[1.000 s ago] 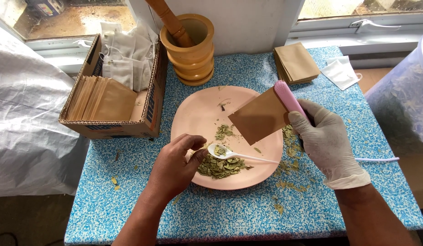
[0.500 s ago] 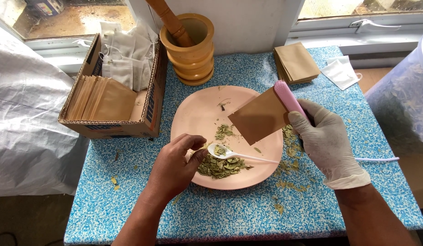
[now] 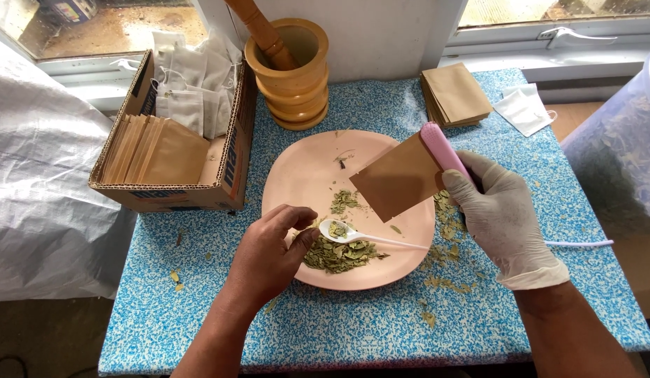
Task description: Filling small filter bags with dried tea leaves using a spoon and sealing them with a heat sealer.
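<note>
The bare left hand (image 3: pixel 269 255) pinches the bowl end of a white plastic spoon (image 3: pixel 360 236) holding a few dried leaves (image 3: pixel 339 255), over the pink plate (image 3: pixel 304 175). The gloved right hand (image 3: pixel 500 217) is closed around a pink tool (image 3: pixel 442 152) and a brown paper pouch (image 3: pixel 398 178), held above the plate's right rim. A cardboard box (image 3: pixel 230 168) crowds the plate's left edge; bare worktop (image 3: pixel 353 329) lies nearest the person. The tool's lower end is hidden in the glove.

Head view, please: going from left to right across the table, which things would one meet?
Cardboard box → left hand → white spoon → brown paper pouch → gloved right hand → white face mask.
</note>
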